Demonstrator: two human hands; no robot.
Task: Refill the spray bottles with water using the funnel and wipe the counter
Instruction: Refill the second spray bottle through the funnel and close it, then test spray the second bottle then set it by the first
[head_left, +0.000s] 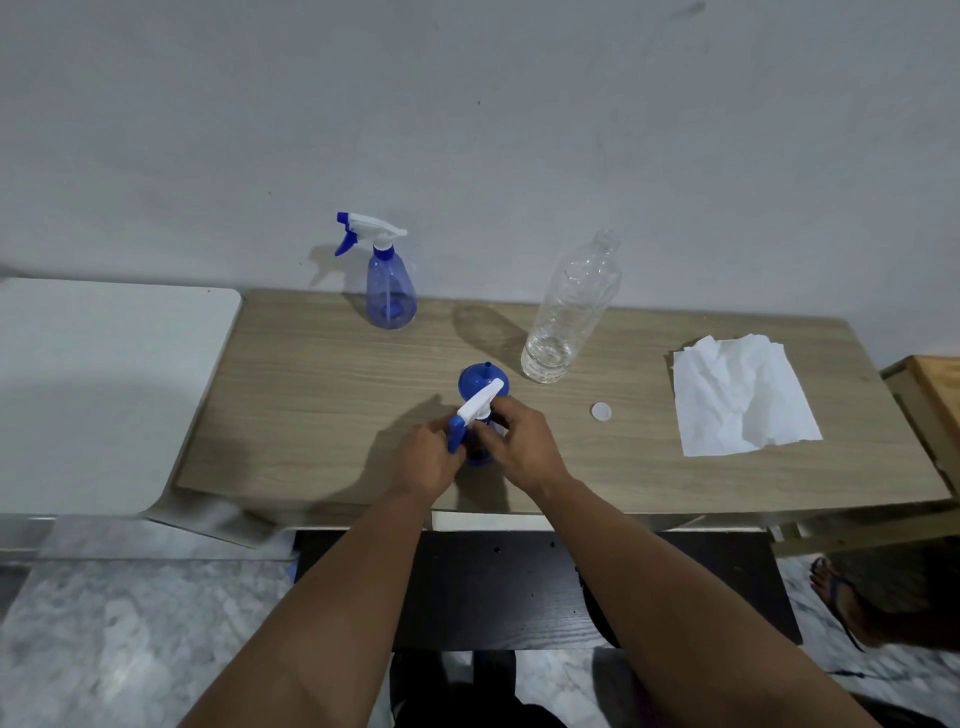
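Currently both hands work at the near spray bottle (478, 453), which stands upright on the wooden counter (311, 395) close to its front edge. Left hand (426, 457) has fingers curled round the bottle's body, below the blue trigger. Right hand (522, 441) has fingers and thumb curled about the neck, just under the white spray head (480, 400). Whether the head is fully seated on the bottle cannot be told; the hands cover the neck.

Positions relative to the near spray bottle:
- Blue funnel (475, 378): directly behind it, lying mouth-down on the counter with the spout pointing up, partly hidden by the spray head.
- Second spray bottle (390, 291): well behind and to the left, upright near the wall (467, 130), head fitted, nozzle pointing left.
- Clear water bottle (569, 317): behind and to the right, upright, uncapped, a little water in the bottom.
- White cap (600, 411): to the right, flat on the counter, apart from the water bottle.
- Paper towel (743, 397): further right, spread out and creased, near the counter's right end.
- White table (104, 374): to the left, against the counter's left edge.
- Sandalled foot (836, 592): lower right, on the marbled floor, beyond the counter's corner.
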